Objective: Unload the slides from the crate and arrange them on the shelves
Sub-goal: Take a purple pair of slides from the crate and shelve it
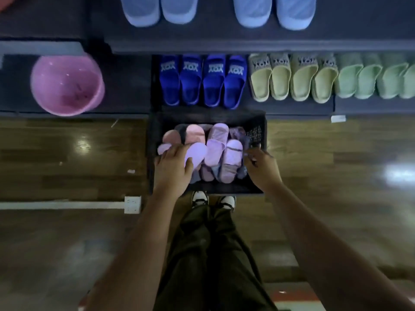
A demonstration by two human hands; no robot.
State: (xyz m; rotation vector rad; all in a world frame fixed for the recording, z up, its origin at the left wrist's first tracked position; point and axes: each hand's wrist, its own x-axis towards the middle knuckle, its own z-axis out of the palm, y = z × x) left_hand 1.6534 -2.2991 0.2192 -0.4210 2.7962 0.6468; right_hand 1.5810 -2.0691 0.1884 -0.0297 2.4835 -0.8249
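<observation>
— Where are the slides (216,142) now?
— Heaped in the black crate (206,115) on the floor (89,158) at your feet, just before the lower shelf (125,86) with its blue pairs (202,84).
— And my hands?
— Your left grip (173,169) curls round a lilac slide (197,151) atop the heap. Your right grip (262,169) is at the crate's right wall, fingers bent; too blurred to tell if it holds anything.

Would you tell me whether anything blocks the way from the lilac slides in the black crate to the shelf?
Nothing visible blocks it: the black plastic crate is open-topped, right before the dark lower shelf. The stretch behind it holds four royal-blue slides, so the lilac slide under the left hand likely needs another spot.
</observation>
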